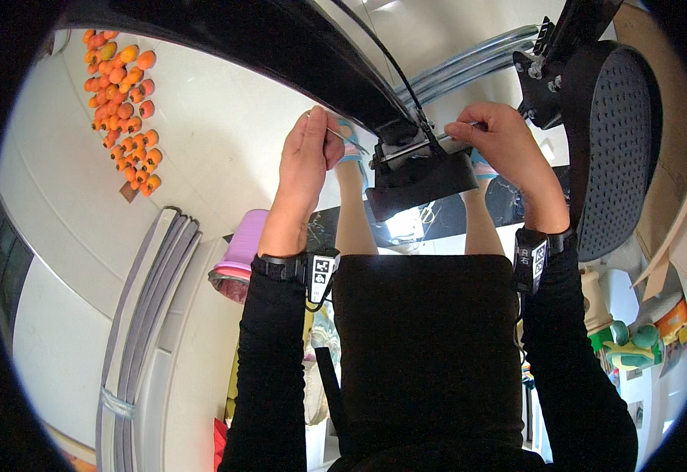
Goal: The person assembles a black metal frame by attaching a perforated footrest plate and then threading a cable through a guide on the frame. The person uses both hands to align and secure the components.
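A thick black metal beam [280,59] comes down from the upper left and ends at a bracket with a metal rod [406,151] across it. Below that rod hangs a black flap-like piece [422,186]. My left hand [309,149] is left of the bracket, its thumb and fingers pinching a thin pale strand [345,138] that runs toward the rod's left end. To the right, my right hand [500,135] has its fingers curled together by the rod's other end; what they grip is hidden. A thin black cable [390,59] curves down to the bracket.
A black studded foot pedal [615,149] stands at the right, near metal tubes [469,63]. Many orange persimmons [127,118] lie at the upper left. Bundled grey strips [143,330] and a purple bucket [243,248] stand at the left. My feet and legs are below the bracket.
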Available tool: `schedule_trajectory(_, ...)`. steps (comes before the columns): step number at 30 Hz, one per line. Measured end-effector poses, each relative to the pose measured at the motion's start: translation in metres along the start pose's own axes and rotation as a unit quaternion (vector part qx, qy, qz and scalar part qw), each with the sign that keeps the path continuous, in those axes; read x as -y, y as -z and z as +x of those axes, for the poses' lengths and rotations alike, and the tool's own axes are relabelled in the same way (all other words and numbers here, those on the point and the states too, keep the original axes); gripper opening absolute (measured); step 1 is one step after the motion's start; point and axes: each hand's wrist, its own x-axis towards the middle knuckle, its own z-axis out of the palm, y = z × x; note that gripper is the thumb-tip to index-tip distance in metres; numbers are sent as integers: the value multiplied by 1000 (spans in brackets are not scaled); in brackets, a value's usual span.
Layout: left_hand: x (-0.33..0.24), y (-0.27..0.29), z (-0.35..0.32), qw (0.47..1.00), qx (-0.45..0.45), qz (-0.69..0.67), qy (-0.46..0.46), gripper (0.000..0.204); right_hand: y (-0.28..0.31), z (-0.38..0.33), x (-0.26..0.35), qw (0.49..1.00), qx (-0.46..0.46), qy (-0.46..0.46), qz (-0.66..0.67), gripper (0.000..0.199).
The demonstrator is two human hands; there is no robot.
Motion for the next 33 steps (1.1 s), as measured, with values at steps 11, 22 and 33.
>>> schedule_trajectory(11, 27, 6, 21, 986, 64, -90, 124, 37, 2, 0, 1, 999, 29, -32, 22, 21)
schedule_trajectory(22, 25, -4, 27, 975, 104, -99, 169, 34, 1, 2, 1, 1000, 15, -14, 14, 19)
schedule_trajectory(33, 31, -8, 26, 982, 114, -81, 124, 31, 3, 1, 2, 999, 26, -27, 17, 20)
